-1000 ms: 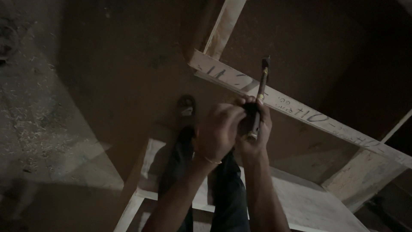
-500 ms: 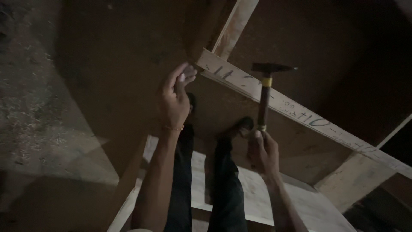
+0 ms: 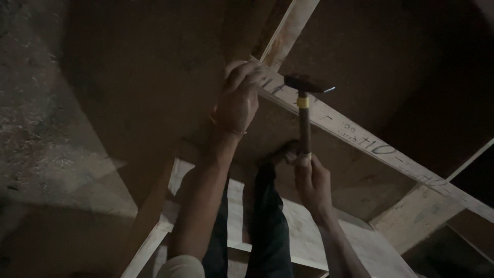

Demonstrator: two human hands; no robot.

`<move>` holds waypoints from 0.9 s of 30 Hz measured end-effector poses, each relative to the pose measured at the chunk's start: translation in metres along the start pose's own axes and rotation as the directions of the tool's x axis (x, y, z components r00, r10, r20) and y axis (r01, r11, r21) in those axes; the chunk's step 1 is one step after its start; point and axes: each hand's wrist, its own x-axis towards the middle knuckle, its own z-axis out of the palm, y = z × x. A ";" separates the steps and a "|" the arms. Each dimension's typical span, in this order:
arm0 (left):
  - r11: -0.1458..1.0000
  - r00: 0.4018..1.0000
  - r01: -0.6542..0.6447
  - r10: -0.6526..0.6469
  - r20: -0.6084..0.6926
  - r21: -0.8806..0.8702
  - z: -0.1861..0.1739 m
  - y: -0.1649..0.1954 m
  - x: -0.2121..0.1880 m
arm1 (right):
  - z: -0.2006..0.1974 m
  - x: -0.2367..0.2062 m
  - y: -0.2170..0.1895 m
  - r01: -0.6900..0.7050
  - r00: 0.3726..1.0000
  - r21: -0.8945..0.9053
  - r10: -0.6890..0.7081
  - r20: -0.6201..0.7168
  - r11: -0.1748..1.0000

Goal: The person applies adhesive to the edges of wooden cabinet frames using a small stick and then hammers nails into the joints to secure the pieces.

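Note:
My right hand (image 3: 311, 183) grips the lower end of a hammer (image 3: 304, 110) with a dark handle, a yellow band and a metal head. The head hovers just above a pale wooden board edge (image 3: 360, 136) that runs diagonally down to the right. My left hand (image 3: 237, 100) rests with pinched fingers on the top end of that board, where it meets another upright board (image 3: 285, 33). Anything small between the left fingers is too dark to make out.
Brown panels (image 3: 154, 92) form a box-like wooden frame around my legs (image 3: 265, 226). A light plywood sheet (image 3: 309, 242) lies under my feet. Rough concrete floor (image 3: 36, 103) spreads to the left. A short wooden block (image 3: 411, 216) sits at lower right.
My left hand has left the hammer, moved up to the board's corner and then right along it. The hammer swung from upright to head-over-board, and my right hand slid down to the handle's end.

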 end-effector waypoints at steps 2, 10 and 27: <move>0.999 1.000 0.022 -0.022 -0.004 -0.043 0.006 -0.001 0.000 | 0.003 0.000 -0.006 0.029 0.999 -0.093 -0.032 -0.024 0.995; 0.998 0.999 0.047 -0.047 0.005 -0.047 0.009 -0.006 0.000 | 0.020 0.017 0.002 0.174 0.976 -0.381 -0.210 -0.056 0.908; 0.990 1.000 -0.009 0.009 -0.003 -0.141 -0.002 -0.013 0.013 | -0.002 0.005 0.045 -0.004 0.990 -0.112 -0.012 -0.140 0.994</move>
